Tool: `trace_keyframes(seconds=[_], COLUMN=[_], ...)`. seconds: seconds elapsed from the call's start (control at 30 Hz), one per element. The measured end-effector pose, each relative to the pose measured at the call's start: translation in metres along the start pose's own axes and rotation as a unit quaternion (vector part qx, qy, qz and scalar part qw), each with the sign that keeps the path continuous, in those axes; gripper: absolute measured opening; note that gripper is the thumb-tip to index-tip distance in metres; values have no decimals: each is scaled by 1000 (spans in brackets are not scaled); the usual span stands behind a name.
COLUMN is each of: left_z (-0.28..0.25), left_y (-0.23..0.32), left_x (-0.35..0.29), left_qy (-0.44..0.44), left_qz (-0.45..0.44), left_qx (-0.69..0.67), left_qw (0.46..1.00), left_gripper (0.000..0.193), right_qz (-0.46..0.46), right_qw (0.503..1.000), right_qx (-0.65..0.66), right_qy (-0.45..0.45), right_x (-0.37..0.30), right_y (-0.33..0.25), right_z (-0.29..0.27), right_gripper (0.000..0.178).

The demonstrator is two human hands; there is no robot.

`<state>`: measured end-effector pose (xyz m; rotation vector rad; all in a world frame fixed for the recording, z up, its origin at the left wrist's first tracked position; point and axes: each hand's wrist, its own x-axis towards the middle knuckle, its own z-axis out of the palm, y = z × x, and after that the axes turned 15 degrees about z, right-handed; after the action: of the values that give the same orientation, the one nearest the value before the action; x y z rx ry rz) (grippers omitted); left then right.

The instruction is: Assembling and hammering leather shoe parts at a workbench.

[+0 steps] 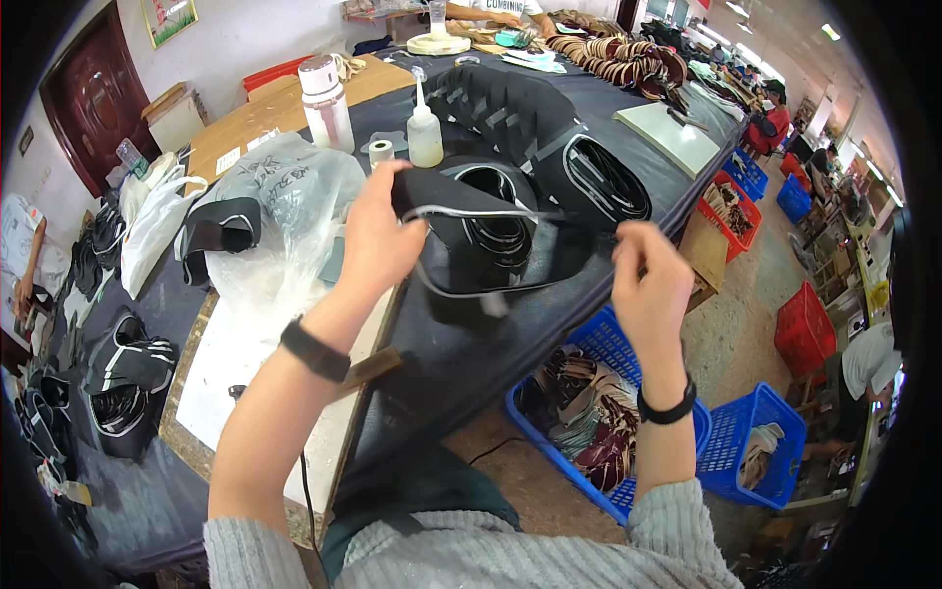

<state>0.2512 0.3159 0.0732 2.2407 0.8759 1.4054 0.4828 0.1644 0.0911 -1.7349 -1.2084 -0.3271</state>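
1. The left hand (378,240) is closed on one end of a bent black piece (437,196), with the thumb and fingers pressed around it.
2. The fingers of the right hand (650,275) are curled in by the other end of the piece; because of the blur, it cannot be told whether that end is gripped.
3. The black piece is held up between the two hands, over the dark table (417,393), and a thin pale line is seen along its edge.
4. Behind it, more black pieces are stood in curled bunches, and one bunch (594,182) is seen near the right hand.
5. A squeeze bottle (425,137) with a thin tip is placed behind the left hand, beside a tall white bottle (329,113).
6. A clear plastic bag (285,182) is seen left of the left hand.
7. Below the right hand, scraps are piled in a blue basket (597,339).
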Motion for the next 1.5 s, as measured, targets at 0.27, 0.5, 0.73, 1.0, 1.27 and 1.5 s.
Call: trace_keyframes(seconds=[0.27, 0.5, 0.73, 1.0, 1.27, 1.5], left_z=[74, 39, 34, 76, 36, -189], left_y=[-44, -38, -28, -95, -11, 67], left_x=[14, -4, 12, 9, -8, -92], left_qy=[-71, -209, 0, 3, -17, -148], left_qz=[40, -101, -150, -219, 25, -71], left_qx=[198, 82, -148, -108, -115, -109], left_qw=[977, 969, 978, 970, 993, 980], left_gripper=[101, 108, 71, 73, 44, 37], right_qz=[63, 118, 192, -107, -205, -310], right_qw=[989, 919, 902, 956, 953, 894], right_qx=[108, 79, -7, 48, -43, -139], right_qy=[-77, -368, -388, -270, -218, -293], right_x=[-5, 28, 24, -34, 15, -35], right_y=[13, 85, 54, 11, 7, -30], right_z=[26, 81, 61, 67, 100, 139], right_gripper=[56, 59, 49, 80, 41, 58])
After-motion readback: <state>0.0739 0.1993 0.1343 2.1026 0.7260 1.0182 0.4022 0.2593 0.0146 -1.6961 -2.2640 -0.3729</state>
